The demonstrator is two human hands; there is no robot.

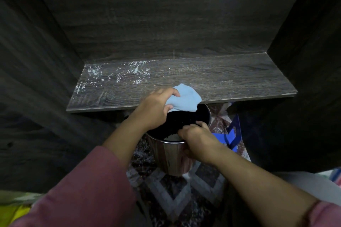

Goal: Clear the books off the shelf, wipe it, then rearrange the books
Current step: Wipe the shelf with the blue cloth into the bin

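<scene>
The dark wood shelf holds no books; white dusty specks lie over its left part. My left hand grips a light blue cloth at the shelf's front edge, the cloth hanging partly over the edge. Just below that edge stands a shiny metal bin with a dark inside. My right hand grips the bin's near rim, fingers curled over it. No books show anywhere in view.
Dark wood side walls close in left and right, with a back panel behind the shelf. A patterned rug covers the floor under the bin. Blue and patterned fabric lies right of the bin. Yellow-green cloth shows at bottom left.
</scene>
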